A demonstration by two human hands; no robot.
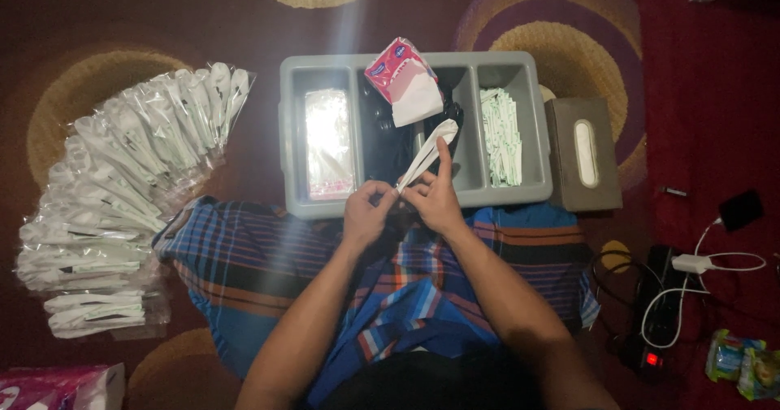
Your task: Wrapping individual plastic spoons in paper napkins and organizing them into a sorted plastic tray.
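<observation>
Both hands meet just in front of a grey plastic four-compartment tray (292,134) that sits on a dark red patterned carpet (122,20). The left hand (366,213) is pinched shut on the lower end of a white plastic spoon in a thin clear sleeve (428,151), and the right hand (435,195) is closed on the same end from the other side, its forefinger laid up along the handle. The spoon's bowl points away from the person, hanging over the tray's second compartment, which holds dark items too dim to make out.

An opened pink-and-white pack of paper tissues (402,81) leans on the tray's far rim. The first compartment holds clear bags, the fourth a stack of pale green wrapped sticks (501,134). A brown tissue box (581,151) stands just beside the tray on the right. A fan of finished wrapped white spoon sets (122,190) lies well apart on the left.

As a judgement, the grip is narrow and the sleeve slick, so the spoon could slide out or the film could tear under uneven pulling. The dim light may also hide a poorly seated piece.
</observation>
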